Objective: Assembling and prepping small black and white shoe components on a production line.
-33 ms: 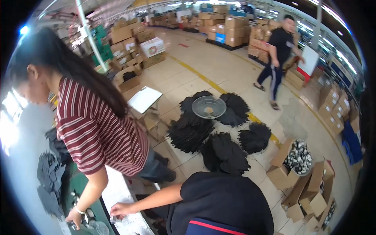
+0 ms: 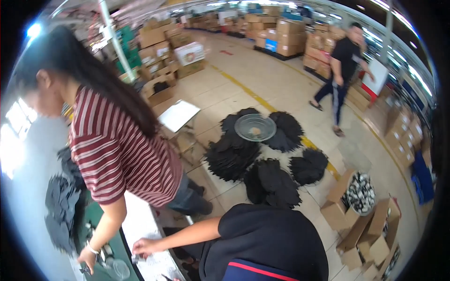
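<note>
My right arm reaches left from a black sleeve over a narrow white tabletop (image 2: 138,218). There my right hand (image 2: 146,246) has its fingers pinched together on a small silvery-grey piece (image 2: 137,258), partly hidden by the fingers. My left hand is out of view. A dark, thin-tipped thing (image 2: 166,277) pokes in at the lower edge, too cut off to name. Across from me a co-worker in a striped shirt (image 2: 110,145) stands over a green belt (image 2: 96,213). That co-worker's hand (image 2: 87,258) is near a clear round dish (image 2: 121,269) and small black-and-white pieces.
Stacks of black cut sheets (image 2: 272,185) lie on the tiled floor, with a clear basin (image 2: 255,135) on top. Open cartons (image 2: 370,234) and a tub of black-and-white pieces (image 2: 360,193) stand at right. A white board (image 2: 179,116) rests behind the co-worker. Another person (image 2: 344,63) walks beyond.
The view has shifted slightly, so most things sit a little further right. The walking person has moved a bit right. My right hand keeps its pinch. The dark tip has appeared at the lower edge.
</note>
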Demonstrator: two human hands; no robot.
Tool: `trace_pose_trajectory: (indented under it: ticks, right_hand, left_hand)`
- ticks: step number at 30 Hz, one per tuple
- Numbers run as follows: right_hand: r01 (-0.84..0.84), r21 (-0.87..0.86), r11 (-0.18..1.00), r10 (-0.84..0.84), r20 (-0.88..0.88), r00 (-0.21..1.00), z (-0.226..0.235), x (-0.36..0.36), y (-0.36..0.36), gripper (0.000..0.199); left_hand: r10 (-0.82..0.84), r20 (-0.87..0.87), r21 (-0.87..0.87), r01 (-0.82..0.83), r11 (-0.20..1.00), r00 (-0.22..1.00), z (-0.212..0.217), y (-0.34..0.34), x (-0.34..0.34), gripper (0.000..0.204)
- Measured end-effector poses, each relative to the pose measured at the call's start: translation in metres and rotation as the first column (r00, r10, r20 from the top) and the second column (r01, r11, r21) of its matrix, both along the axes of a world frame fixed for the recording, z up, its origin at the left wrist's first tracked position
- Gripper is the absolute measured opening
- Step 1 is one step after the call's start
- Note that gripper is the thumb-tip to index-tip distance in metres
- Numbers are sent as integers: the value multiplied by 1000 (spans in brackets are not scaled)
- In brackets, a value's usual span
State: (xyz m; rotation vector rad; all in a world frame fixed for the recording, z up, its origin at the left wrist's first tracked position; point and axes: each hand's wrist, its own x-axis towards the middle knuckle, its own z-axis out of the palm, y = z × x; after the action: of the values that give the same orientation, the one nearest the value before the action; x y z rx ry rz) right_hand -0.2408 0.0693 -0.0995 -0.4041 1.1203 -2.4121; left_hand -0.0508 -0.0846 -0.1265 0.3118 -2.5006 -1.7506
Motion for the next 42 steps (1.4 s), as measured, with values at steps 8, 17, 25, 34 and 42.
trace_pose_trajectory:
  ticks: [8, 17, 25, 34, 42]
  right_hand:
    - [-19, 65, 998, 9, 149, 989, 6, -10, 4, 27]
    - [-14, -103, 995, 42, 279, 959, 5, 0, 25, 20]
    - [-55, 38, 998, 52, 92, 994, 80, 36, 26, 24]
    - [240, 268, 933, 172, -919, 356, 193, 102, -4, 35]
    - [296, 313, 902, 249, -940, 235, 186, 118, -10, 39]
  left_hand:
    - [407, 56, 584, -361, 727, 912, 75, 48, 24, 26]
    - [519, 54, 621, -436, 651, 853, 99, 37, 39, 24]
    - [471, -9, 698, -332, 634, 882, 147, 7, 21, 32]
    - [447, -67, 825, -203, 527, 892, 172, 3, 45, 50]
    - [482, -60, 851, -207, 482, 874, 160, 10, 55, 46]
